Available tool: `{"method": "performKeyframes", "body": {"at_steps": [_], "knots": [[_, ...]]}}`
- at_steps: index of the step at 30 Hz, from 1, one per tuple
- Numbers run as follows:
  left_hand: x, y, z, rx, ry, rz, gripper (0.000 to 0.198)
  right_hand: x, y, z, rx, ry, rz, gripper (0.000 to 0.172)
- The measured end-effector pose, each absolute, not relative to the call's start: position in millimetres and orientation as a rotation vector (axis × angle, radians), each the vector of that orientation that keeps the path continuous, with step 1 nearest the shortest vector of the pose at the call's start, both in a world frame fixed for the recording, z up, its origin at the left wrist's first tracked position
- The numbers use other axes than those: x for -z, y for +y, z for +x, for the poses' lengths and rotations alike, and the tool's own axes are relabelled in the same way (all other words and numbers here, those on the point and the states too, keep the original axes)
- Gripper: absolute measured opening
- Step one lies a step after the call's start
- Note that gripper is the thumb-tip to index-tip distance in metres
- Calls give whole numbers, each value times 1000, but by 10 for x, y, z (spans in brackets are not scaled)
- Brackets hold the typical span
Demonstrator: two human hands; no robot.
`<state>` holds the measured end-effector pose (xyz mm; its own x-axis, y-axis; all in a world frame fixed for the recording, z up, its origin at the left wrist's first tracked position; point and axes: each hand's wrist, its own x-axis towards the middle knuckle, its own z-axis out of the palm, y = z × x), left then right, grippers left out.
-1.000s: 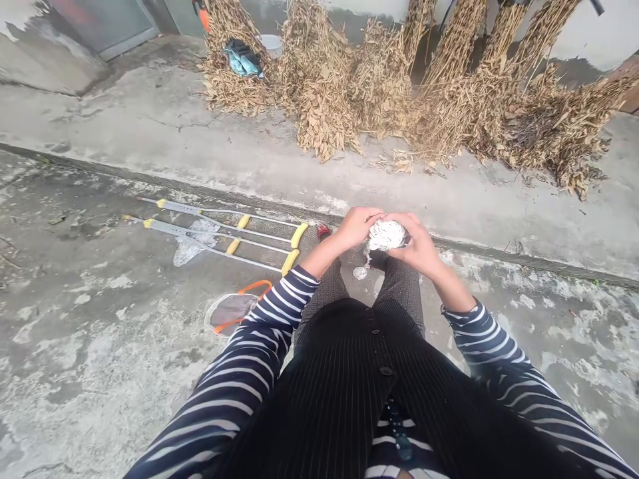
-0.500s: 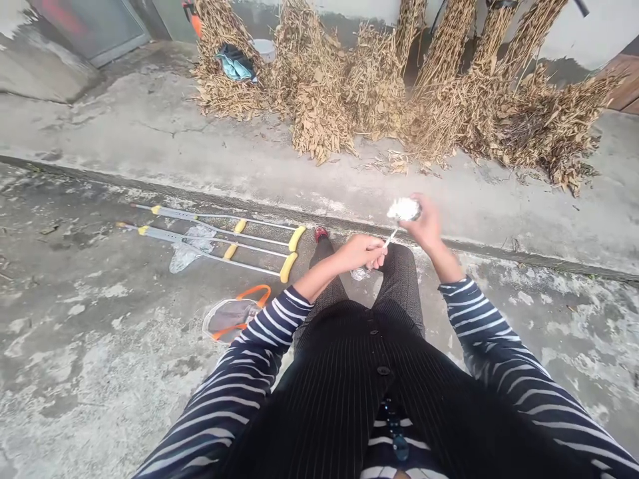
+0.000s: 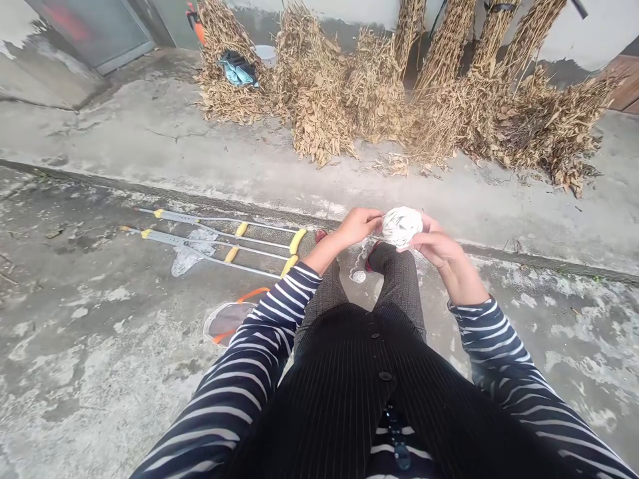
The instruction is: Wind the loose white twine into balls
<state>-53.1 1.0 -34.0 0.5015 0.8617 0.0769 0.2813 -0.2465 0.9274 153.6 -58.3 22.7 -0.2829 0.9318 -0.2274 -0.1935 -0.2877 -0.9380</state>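
A ball of white cord is held up in front of my knees. My right hand grips it from the right, thumb below and fingers along the far side. My left hand is closed, its thumb and forefinger pinching at the ball's left edge, where the cord appears to come in. Below, a loose strand of cord runs down between my legs to a small white coil on the ground.
Two crutches lie on the concrete to the left, over a clear plastic bag. Beside my left sleeve is a grey bag with orange handles. A low step edge crosses ahead; dried plant bundles lean on the wall.
My left hand has risen to the ball, which sat apart from it with the cord stretched between. The ball has come lower and my right hand has turned around it.
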Motion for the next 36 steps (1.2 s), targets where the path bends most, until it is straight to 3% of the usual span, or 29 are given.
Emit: {"method": "performKeyframes", "body": {"at_steps": [5, 8, 11, 16, 21, 24, 30, 36], "knots": [[599, -272, -450, -605, 862, 1516, 26, -343, -391, 1626, -1288, -1059, -1215, 56], [586, -457, -460, -523, 810, 1469, 22, -131, -260, 1627, -903, -1208, -1460, 61], [434, -492, -511, -448, 819, 1552, 23, 215, -231, 1556, -583, -1469, -1614, 53], [213, -186, -648, -505, 1052, 1922, 23, 527, -317, 1434, -851, -1678, -1544, 50], [179, 142, -736, -670, 1039, 2092, 23, 324, -361, 1469, -1644, -1348, -1288, 53], [253, 213, -702, -762, 993, 1956, 24, 114, -423, 1479, -1765, -1153, -1184, 54], [692, 34, -524, -705, 974, 1529, 23, -321, -377, 1574, -1529, -1114, -1012, 73], [811, -347, -524, -535, 834, 1446, 27, -40, 6, 1779, -739, -1383, -1342, 61]]}}
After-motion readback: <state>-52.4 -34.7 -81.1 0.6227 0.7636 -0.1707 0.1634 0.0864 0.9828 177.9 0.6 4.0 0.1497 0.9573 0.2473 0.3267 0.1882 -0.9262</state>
